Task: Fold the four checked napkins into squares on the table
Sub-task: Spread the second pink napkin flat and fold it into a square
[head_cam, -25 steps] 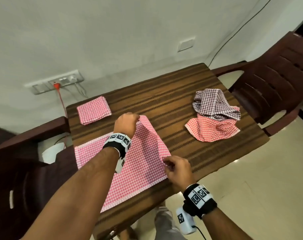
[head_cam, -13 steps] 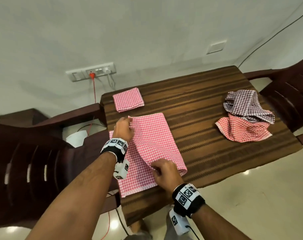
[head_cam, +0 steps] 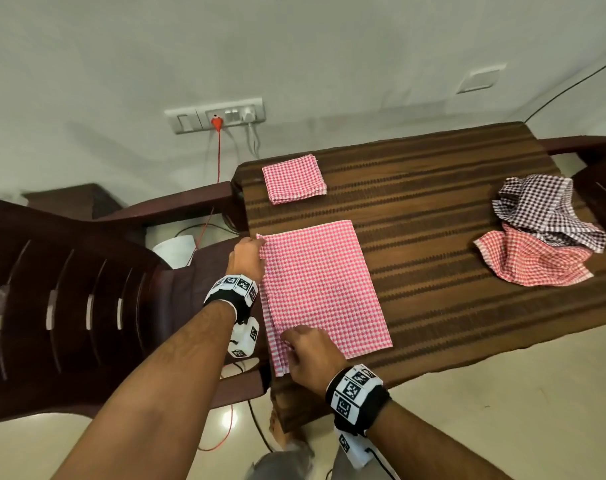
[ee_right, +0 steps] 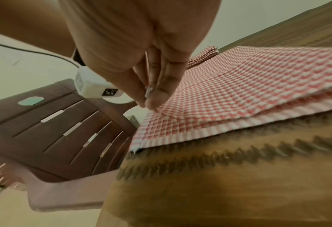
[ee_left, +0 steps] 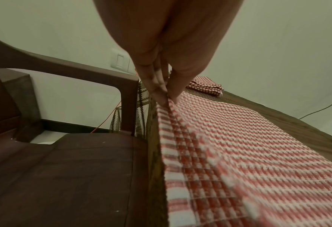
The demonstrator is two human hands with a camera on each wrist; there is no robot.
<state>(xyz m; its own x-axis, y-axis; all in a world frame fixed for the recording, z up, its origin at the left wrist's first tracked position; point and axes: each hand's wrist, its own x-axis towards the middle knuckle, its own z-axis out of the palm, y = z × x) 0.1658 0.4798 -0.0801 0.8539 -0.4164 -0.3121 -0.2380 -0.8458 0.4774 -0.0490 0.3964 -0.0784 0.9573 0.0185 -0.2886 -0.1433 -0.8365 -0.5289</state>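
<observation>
A pink checked napkin [head_cam: 322,289] lies folded in half along the left edge of the brown striped table [head_cam: 433,188]. My left hand [head_cam: 248,259] pinches its far left corner [ee_left: 168,98] between thumb and fingers. At the near left corner [ee_right: 155,110], the thumb and fingertips of my right hand [head_cam: 308,351] pinch the top layer. A folded pink square [head_cam: 293,178] sits at the table's far left corner. At the right, a dark checked napkin [head_cam: 544,209] lies crumpled on a red checked one [head_cam: 533,261].
A dark brown chair [head_cam: 69,299] stands against the table's left side, another chair [head_cam: 603,188] at the far right. A wall socket [head_cam: 218,114] with a red cable hangs behind. A white bucket [head_cam: 175,251] sits on the floor between chair and table.
Both hands carried the napkin's right edge over to the left edge, so it now lies folded in half. My view shifted left.
</observation>
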